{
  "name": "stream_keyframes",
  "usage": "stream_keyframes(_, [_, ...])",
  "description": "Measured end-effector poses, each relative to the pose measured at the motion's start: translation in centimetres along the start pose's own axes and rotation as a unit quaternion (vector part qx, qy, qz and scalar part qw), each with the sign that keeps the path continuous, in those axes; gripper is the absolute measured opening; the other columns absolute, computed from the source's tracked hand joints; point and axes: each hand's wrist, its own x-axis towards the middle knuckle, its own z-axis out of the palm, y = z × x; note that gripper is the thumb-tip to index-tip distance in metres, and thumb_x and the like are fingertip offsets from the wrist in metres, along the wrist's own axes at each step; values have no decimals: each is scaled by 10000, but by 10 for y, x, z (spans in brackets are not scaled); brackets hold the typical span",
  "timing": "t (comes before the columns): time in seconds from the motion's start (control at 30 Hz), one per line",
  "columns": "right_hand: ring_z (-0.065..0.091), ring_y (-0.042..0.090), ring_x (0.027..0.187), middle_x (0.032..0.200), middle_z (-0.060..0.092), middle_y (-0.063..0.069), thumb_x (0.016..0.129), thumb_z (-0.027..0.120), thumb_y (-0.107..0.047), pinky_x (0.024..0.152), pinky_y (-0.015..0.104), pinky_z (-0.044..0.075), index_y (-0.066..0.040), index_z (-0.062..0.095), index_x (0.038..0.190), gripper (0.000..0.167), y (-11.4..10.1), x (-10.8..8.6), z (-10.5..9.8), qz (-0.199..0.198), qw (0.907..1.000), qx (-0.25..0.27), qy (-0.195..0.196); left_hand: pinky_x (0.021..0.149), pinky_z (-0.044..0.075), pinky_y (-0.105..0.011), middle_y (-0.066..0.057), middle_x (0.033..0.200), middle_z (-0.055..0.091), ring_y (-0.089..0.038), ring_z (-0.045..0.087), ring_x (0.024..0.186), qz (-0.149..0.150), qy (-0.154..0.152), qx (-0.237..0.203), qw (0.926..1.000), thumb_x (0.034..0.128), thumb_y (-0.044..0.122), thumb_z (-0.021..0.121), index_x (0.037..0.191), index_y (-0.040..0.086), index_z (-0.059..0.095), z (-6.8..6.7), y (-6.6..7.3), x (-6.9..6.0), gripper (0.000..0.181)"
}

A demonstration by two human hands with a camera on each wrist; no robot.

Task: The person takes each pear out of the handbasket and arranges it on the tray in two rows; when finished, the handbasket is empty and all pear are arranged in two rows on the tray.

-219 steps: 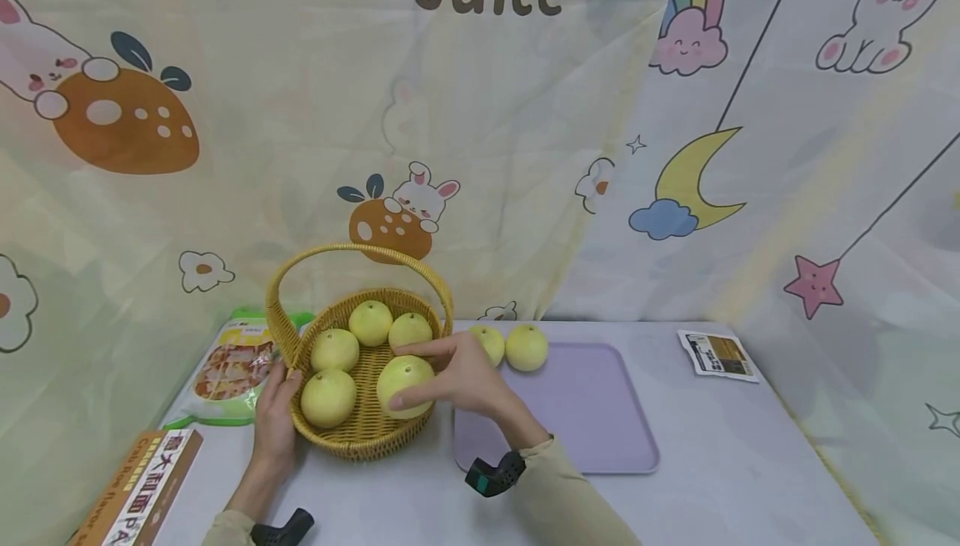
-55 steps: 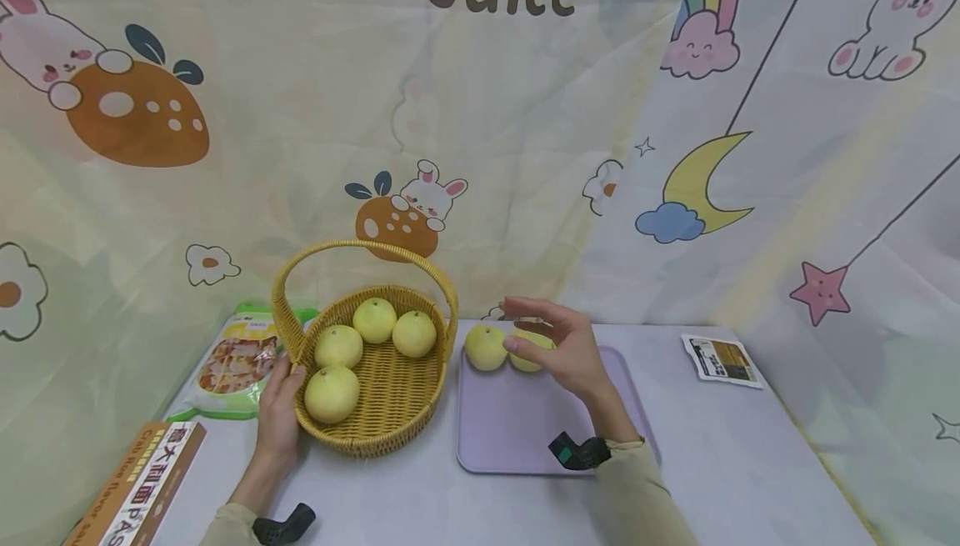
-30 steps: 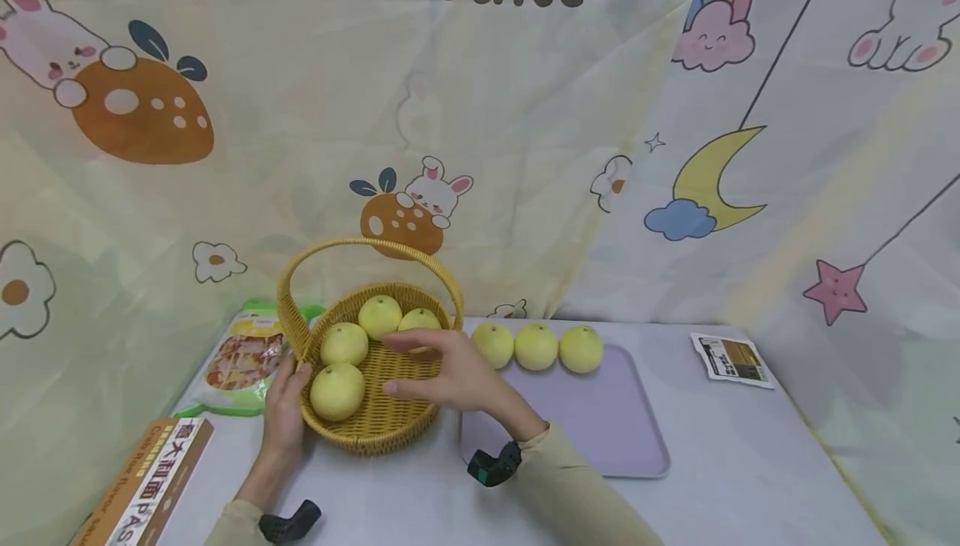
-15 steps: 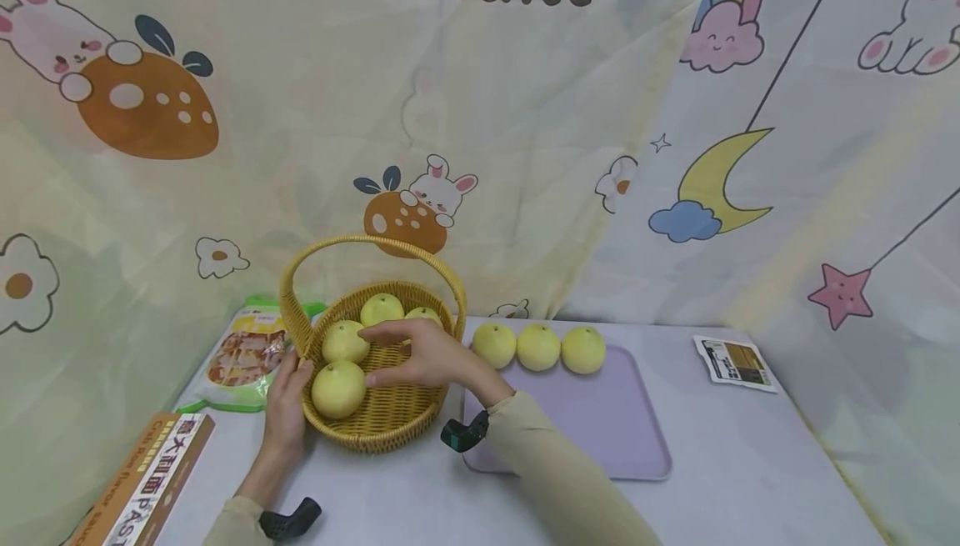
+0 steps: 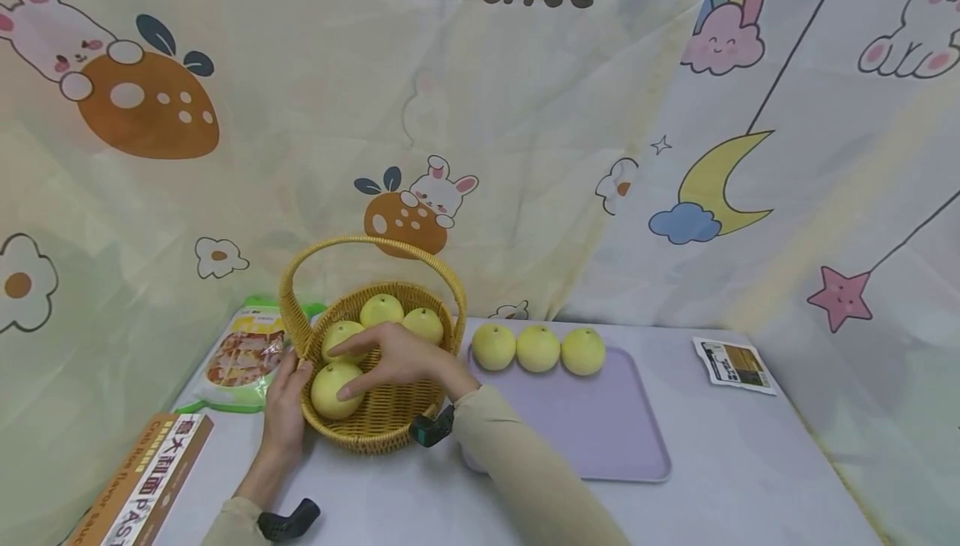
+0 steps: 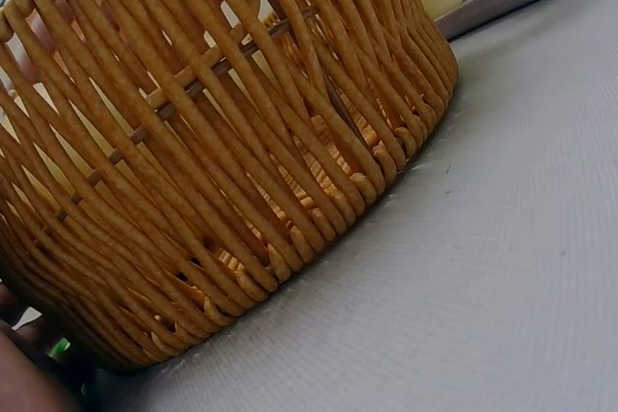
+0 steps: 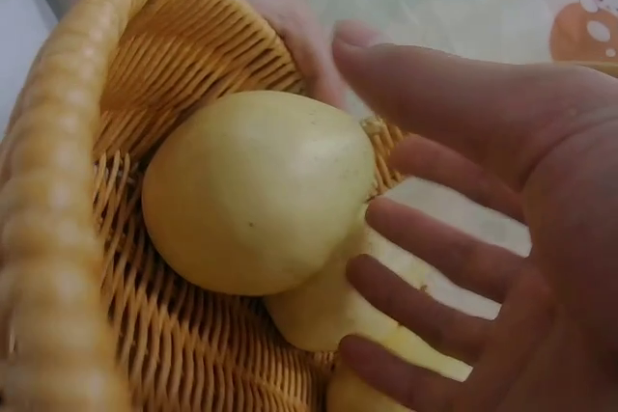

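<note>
A yellow wicker basket with an arched handle stands at the left of the table, several pale yellow-green round fruits in it. My left hand holds the basket's left rim, thumb on its edge. Inside the basket, my right hand reaches over the front-left fruit, thumb and fingers spread around it. In the right wrist view the fingers are apart and relaxed beside that fruit, with no firm grip showing. The woven side of the basket fills much of the left wrist view.
Right of the basket lies a purple tray, three similar fruits in a row along its back edge. A food bag lies behind left, a pasta box at front left, a small packet at back right.
My right hand has moved left from the tray side and over the basket to the front-left fruit. A third fruit now sits on the tray. My left hand stays at the rim.
</note>
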Motion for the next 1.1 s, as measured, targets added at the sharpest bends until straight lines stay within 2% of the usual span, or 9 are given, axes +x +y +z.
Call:
stream_keyframes(0.1, [558,23,1378,1482,652,-89,872,893,-387,1147,206,447,-193,650,1476,680,-1,6,4,150,9997,-125,-145,1195,258,-114,-42,1717,317,-226,244,1587,30,9,62,10000,1167,394,305,1699,235,267,-1,0,1,556])
stream_keyframes(0.2, [529,9,1396,1487,652,-70,869,900,-356,1152,171,410,-177,649,1476,681,0,10,7,219,9994,-225,-176,1080,282,-8,-50,1712,322,-234,251,1584,80,-14,98,9999,1167,392,306,1697,231,272,-1,0,1,555])
stream_keyframes(0.3, [540,12,1388,1470,668,-53,855,917,-305,1156,163,401,-150,660,1460,676,2,13,10,205,9994,-229,-141,1082,288,-16,-48,1716,318,-234,249,1588,112,-20,89,9999,1168,388,308,1697,231,273,0,0,2,553])
stream_keyframes(0.47, [568,-25,1305,1398,698,-118,825,941,-305,1112,154,429,-178,708,1404,636,4,15,15,352,9987,-275,-244,1117,306,-53,-44,1704,342,-238,279,1577,52,41,72,10000,1168,380,309,1692,220,289,0,1,2,548])
stream_keyframes(0.63, [563,-34,1262,1357,690,-160,795,962,-325,1092,161,441,-241,728,1339,599,2,15,19,613,9973,-250,-304,1254,254,-197,-55,1729,308,-233,252,1596,-9,56,60,10000,1166,389,312,1698,242,278,-1,0,1,553])
stream_keyframes(0.73, [560,-27,1224,1373,653,-153,787,966,-338,1054,166,454,-272,684,1342,626,2,13,23,671,9961,-243,-516,1221,273,-141,-56,1731,304,-229,252,1596,27,64,33,10000,1165,385,320,1696,256,285,-2,0,0,547])
stream_keyframes(0.87, [561,-19,1136,1374,623,-124,799,951,-326,981,161,465,-282,639,1384,665,3,12,28,582,9952,-266,-741,1068,336,-15,-45,1713,326,-235,278,1579,82,37,5,10000,1166,373,326,1690,249,300,-1,0,1,539])
stream_keyframes(0.97, [564,-26,1103,1349,650,-129,778,966,-328,958,150,469,-294,678,1373,662,5,11,30,481,9970,-299,-530,1087,331,-25,-56,1727,304,-244,263,1591,65,15,-9,10000,1166,379,325,1695,256,287,-1,-1,1,544])
stream_keyframes(1.1, [580,-48,1116,1327,703,-163,717,1007,-344,964,131,476,-293,750,1333,669,10,7,32,421,9989,-175,101,1248,279,-197,-58,1727,308,-251,254,1596,-8,9,-22,10000,1165,388,318,1697,251,278,-1,-1,1,551])
